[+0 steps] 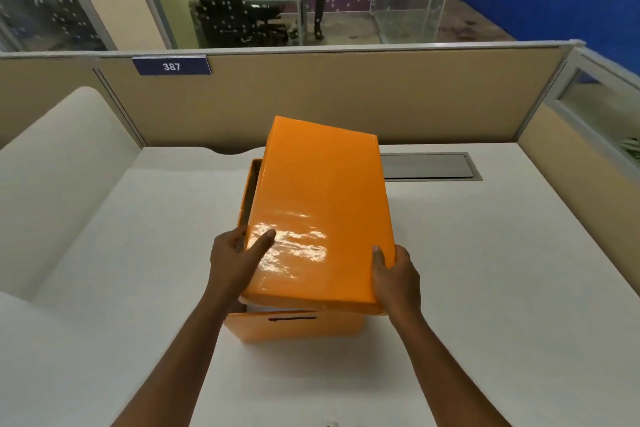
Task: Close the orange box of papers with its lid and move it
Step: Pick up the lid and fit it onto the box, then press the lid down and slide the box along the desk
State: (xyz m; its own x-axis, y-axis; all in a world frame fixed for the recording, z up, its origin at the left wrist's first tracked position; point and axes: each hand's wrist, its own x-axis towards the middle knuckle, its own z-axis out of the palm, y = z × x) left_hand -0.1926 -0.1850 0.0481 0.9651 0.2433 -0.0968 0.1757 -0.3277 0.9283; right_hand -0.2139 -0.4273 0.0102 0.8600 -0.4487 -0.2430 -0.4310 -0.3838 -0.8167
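The box [294, 326] stands on the white counter [485, 270], just in front of the person, and the lid [322, 211] is held over it, skewed to the right and not yet seated: the box's left wall shows bare along the lid's left edge, and a gap shows under the near edge. The left hand [235, 260] holds the lid's near left corner, thumb flat on top and fingers curled under the edge. The right hand [394, 274] clasps the near right corner, thumb on top. Both grips are closed on the lid and nothing else.

The lid looks light and stiff, a shallow tray that keeps its shape from two corners. Its wrapping is glossy, with strong glare, so it is probably slick; holding it by the rims rather than the flat top seems safer. The papers are hidden, but a full box would be heavy. The slot [292, 318] in the near wall looks like a handle; whether the far wall has one cannot be seen. Lifting by the lid would likely pull it off, so the base or slots seem the better hold.
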